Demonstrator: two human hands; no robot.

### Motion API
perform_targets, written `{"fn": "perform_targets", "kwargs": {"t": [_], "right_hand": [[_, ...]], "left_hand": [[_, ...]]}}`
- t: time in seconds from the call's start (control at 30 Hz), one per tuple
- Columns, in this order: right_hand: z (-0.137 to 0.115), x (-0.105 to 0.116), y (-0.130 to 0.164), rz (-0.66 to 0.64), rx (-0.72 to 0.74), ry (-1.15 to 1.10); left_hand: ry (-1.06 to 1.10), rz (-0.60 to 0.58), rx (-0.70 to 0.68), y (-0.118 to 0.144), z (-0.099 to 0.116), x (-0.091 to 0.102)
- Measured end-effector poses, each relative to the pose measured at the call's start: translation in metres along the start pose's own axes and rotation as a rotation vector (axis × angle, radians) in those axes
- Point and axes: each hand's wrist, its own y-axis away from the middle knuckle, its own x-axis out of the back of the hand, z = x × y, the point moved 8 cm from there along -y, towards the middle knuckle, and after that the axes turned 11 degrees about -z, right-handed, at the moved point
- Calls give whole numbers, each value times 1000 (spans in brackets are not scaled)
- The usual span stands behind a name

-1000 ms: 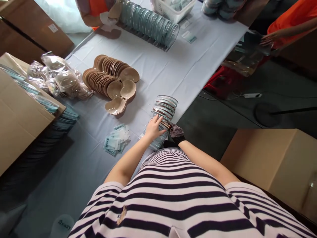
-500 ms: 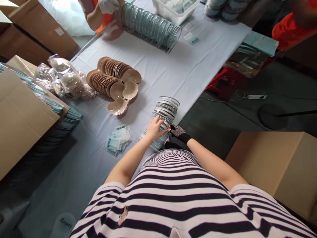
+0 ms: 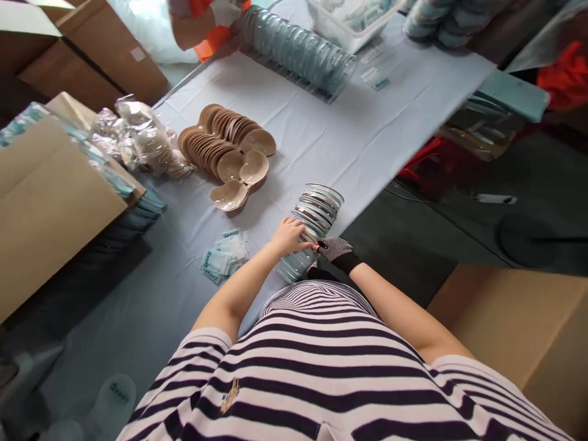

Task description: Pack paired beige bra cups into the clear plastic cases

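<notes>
Co-worker's hand gone from box [image 3: 480,144], wearer's hands [image 3: 289,235] [image 3: 336,248] on stack [image 3: 318,210], grip unclear, sachets [image 3: 224,255] alongside

Striped shirt [image 3: 294,367] — short sleeves [image 3: 202,352] — dark speckled glove [image 3: 336,248].

We see a table [image 3: 312,131] under a pale, creased cloth; soft light whitens its middle, while its near left side falls into bluish shade; to the right of the table we have a dark grey floor [image 3: 390,229], with a red stool [image 3: 429,160] close by the table's edge, and a white power strip [image 3: 496,199] and a dark round stand base [image 3: 521,242] farther from it; a big cardboard box [image 3: 509,318] stands right of the table's near end; past the table's far left edge we make out brown cartons [image 3: 113,52] and whitish plastic sheeting [image 3: 154,24].
</notes>
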Motion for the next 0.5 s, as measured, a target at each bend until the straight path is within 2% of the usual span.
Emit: {"fn": "perform_targets", "kwargs": {"t": [0.07, 0.13, 0.2, 0.27, 0.37, 0.47, 0.5], "right_hand": [[-8, 9, 2, 91, -10, 108], [-14, 12, 1, 112, -10, 144], [-18, 12, -2, 96, -13, 157], [-22, 14, -5, 123, 26, 161], [-38, 29, -13, 226, 172, 151], [-68, 53, -39, 280, 318, 192], [-83, 64, -53, 291, 358, 219]], "left_hand": [[39, -27, -55, -7, 2, 4], [111, 16, -86, -9, 2, 11], [200, 145, -46, -3, -6, 22], [280, 306, 72, 17, -27, 31], [356, 487, 386, 77, -80, 27], [396, 550, 813, 165, -139, -5], [408, 564, 902, 193, -153, -19]]}}
